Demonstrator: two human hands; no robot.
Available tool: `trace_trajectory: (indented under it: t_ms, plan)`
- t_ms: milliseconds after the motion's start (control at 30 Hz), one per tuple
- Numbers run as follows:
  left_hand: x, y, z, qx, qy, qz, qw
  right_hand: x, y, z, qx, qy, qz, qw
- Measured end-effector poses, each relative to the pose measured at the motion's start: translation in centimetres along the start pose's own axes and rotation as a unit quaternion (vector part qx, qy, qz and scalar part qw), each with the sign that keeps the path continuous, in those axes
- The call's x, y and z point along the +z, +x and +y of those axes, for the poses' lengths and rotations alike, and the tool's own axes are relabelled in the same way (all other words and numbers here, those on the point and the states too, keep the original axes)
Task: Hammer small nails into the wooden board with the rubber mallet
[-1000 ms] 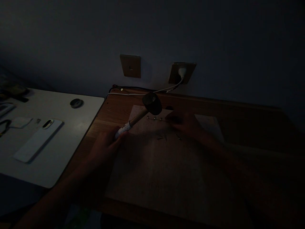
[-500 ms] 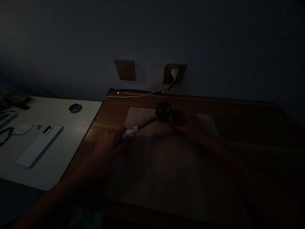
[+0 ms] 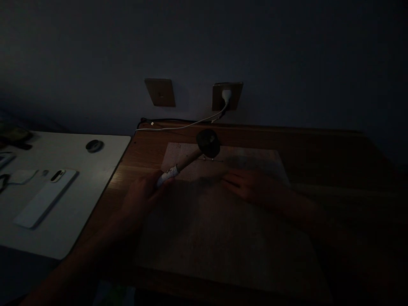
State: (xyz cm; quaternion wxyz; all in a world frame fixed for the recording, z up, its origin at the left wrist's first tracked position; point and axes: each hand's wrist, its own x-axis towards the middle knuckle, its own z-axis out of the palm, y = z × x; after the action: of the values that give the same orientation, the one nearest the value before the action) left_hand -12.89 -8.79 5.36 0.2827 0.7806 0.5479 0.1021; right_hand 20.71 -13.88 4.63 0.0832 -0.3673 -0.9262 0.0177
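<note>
Mallet [image 3: 195, 153] raised again, left hand [image 3: 145, 197] fingers clenched on its handle, right hand [image 3: 251, 187] fingers released, flat on board [image 3: 223, 242].

mallet [image 3: 208, 143] head is back up off the board [image 3: 207, 229]; 0.5 s ago it was down at the nail row [image 3: 209, 159]. right hand [image 3: 251, 187] pulled back from the nails toward the body, now lying flat, though it's too dark to be sure. left hand [image 3: 145, 197] shifted slightly left with the handle.

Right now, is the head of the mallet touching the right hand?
Apart. In the head view, a strip of bare board lies between the mallet head and the right hand, which lies flat on it.
</note>
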Motion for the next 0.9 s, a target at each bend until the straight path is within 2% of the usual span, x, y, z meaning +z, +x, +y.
trace_trajectory:
  t_ms: [133, 233, 333, 433, 500, 567, 667, 900]
  plan:
    - [0.0, -0.1, -0.2, 0.004, -0.004, 0.001, 1.0, -0.6, -0.7, 0.0, -0.026, 0.003, -0.022, 0.999]
    - [0.0, -0.2, -0.1, -0.004, -0.008, -0.006, 1.0, -0.3, -0.8, 0.8, -0.015, 0.052, 0.007, 0.999]
    - [-0.1, -0.4, 0.2, -0.015, -0.023, -0.005, 1.0, 0.9, -0.3, 2.3, 0.077, 0.127, 0.099, 0.984]
    - [-0.1, -0.6, 0.5, -0.02, -0.048, -0.001, 0.999, 2.0, 0.8, 3.8, 0.217, 0.214, 0.197, 0.932]
    - [-0.1, -0.6, 0.5, -0.02, -0.054, 0.0, 0.998, 2.5, 1.6, 4.3, 0.269, 0.271, 0.227, 0.896]
    - [0.0, -0.5, 0.4, -0.017, -0.053, 0.0, 0.998, 2.7, 2.1, 4.5, 0.287, 0.309, 0.222, 0.879]
    - [0.0, -0.4, 0.3, -0.015, -0.048, -0.005, 0.999, 2.7, 2.5, 4.5, 0.304, 0.325, 0.193, 0.875]
    - [-0.1, -0.5, 0.4, -0.015, -0.049, -0.005, 0.999, 2.4, 2.5, 4.4, 0.292, 0.286, 0.171, 0.896]
